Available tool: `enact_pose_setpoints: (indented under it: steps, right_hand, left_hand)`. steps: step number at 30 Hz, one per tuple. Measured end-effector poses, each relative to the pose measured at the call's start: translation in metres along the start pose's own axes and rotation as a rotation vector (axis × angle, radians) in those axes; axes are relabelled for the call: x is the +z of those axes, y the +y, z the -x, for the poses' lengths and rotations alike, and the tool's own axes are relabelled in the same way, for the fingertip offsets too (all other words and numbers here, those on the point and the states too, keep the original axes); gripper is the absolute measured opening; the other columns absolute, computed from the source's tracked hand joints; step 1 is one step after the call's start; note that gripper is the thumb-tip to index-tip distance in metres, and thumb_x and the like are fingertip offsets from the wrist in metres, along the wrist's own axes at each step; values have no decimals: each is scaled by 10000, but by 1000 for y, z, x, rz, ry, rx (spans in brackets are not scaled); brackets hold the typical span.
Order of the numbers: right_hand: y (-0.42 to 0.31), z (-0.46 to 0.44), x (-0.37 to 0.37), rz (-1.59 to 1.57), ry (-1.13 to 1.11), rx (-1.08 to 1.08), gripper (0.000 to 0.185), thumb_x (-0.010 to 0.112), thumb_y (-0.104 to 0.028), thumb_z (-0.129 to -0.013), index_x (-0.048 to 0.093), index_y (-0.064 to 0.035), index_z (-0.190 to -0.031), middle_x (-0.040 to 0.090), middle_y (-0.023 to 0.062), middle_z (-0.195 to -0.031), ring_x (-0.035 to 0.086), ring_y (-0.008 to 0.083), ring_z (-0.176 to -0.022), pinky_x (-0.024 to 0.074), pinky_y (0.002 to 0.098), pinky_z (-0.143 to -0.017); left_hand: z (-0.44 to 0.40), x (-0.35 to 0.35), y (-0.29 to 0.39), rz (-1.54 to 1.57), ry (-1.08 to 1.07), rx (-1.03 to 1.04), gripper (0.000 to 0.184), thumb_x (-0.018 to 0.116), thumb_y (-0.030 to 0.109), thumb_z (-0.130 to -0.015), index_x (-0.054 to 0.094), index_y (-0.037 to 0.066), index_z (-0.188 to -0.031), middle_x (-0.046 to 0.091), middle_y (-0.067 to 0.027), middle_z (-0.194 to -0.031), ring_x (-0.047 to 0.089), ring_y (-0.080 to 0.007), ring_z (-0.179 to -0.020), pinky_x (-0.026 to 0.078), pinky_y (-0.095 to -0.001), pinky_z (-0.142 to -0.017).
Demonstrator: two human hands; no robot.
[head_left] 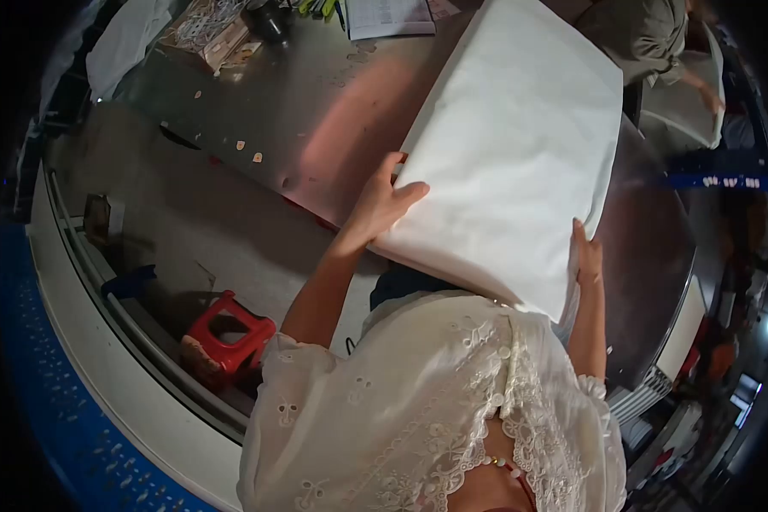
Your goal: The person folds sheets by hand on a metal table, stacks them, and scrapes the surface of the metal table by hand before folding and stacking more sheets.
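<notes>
A large, thick, white rectangular bundle (512, 154) with a smooth, slightly rippled top lies on the metal table, its near end close to my body. Whether it is paper, plastic or cloth I cannot tell. At its left edge, my left hand (388, 205) grips the side, thumb resting on top and the fingers partly hidden along the edge. My right hand (586, 256) holds the right edge near the close corner, with the thumb pointing up and most of the fingers hidden behind the side.
The metal table (256, 111) carries small tan scraps (257, 157), a box of tangled bits (205, 38), a dark cup (266, 20) and an open notebook (390, 17). A red stool (230, 328) stands below left. Another person (640, 38) handles white material at the upper right.
</notes>
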State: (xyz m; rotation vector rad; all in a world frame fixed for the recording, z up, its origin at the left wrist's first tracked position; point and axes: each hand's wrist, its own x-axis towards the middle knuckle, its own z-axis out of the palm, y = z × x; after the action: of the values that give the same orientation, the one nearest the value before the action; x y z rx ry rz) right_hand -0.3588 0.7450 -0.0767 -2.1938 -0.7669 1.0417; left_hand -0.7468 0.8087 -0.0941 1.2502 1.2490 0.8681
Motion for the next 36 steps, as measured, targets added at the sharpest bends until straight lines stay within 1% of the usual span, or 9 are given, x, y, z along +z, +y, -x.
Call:
enact_pose_setpoints:
  steps: [8, 11, 14, 16, 20, 28, 30, 33, 36]
  right_hand:
    - [-22, 37, -9, -61, 53, -21, 621, 605, -427, -827, 537, 116, -1119, 612, 204, -1002, 619, 227, -848, 504, 310, -734]
    - [33, 3, 12, 352, 224, -169, 526, 579, -428, -839, 602, 97, -813, 590, 138, -625, 564, 184, -614, 445, 362, -575]
    - [49, -6, 15, 181, 257, -305, 537, 568, -458, -828, 611, 75, -883, 634, 187, -718, 623, 268, -710, 469, 366, -677]
    - [41, 1, 4, 192, 156, -209, 596, 567, -476, -825, 584, 89, -1013, 636, 223, -872, 618, 287, -836, 470, 351, -763]
    - [-13, 43, -9, -175, -11, -104, 630, 557, -460, -848, 550, 140, -1039, 631, 184, -877, 610, 231, -789, 505, 338, -698]
    - [36, 4, 8, 100, -37, -132, 695, 518, -526, -831, 597, 156, -938, 603, 317, -947, 600, 396, -944, 469, 406, -826]
    - [33, 4, 3, 245, -78, -74, 638, 514, -497, -841, 599, 123, -968, 602, 312, -945, 596, 416, -918, 476, 426, -811]
    - [77, 19, 7, 118, 125, -341, 481, 567, -458, -832, 565, 9, -946, 626, 219, -771, 616, 367, -727, 480, 413, -686]
    - [140, 53, -25, -7, -23, -361, 456, 549, -416, -825, 524, 3, -1004, 606, 267, -906, 579, 428, -888, 458, 450, -775]
  left_hand:
    - [9, -11, 26, 149, -93, -22, 311, 632, 184, -797, 500, -29, -980, 571, -95, -836, 523, -122, -729, 448, -280, -623]
    - [10, -8, 1, -36, -27, 9, 292, 634, 191, -810, 511, -31, -955, 571, -82, -842, 522, -118, -737, 448, -271, -633]
    - [13, -2, 7, -60, -27, -3, 309, 640, 236, -820, 531, -39, -908, 581, -95, -839, 529, -135, -728, 444, -279, -652]
    - [6, -14, -5, -588, 45, 224, 313, 631, 252, -832, 551, -44, -892, 594, -106, -815, 533, -152, -692, 439, -290, -657]
    - [15, -14, 34, -316, -95, 8, 307, 583, 248, -870, 569, -46, -956, 619, -131, -871, 543, -138, -757, 439, -296, -674]
    - [12, -20, 0, -150, -62, -94, 375, 541, 232, -899, 539, -80, -1108, 612, -105, -1035, 541, -132, -920, 429, -272, -818]
    - [18, -11, 21, -401, -9, -122, 429, 536, 257, -895, 500, -77, -1161, 607, -157, -1060, 573, -230, -940, 432, -325, -855]
    - [26, -5, 5, -1101, 120, 192, 512, 538, 259, -875, 413, -77, -1241, 494, -261, -1199, 460, -395, -1123, 354, -406, -970]
    - [45, 60, 18, -1233, 139, 517, 541, 563, 234, -849, 393, -75, -1260, 420, -280, -1272, 370, -410, -1215, 301, -433, -1017]
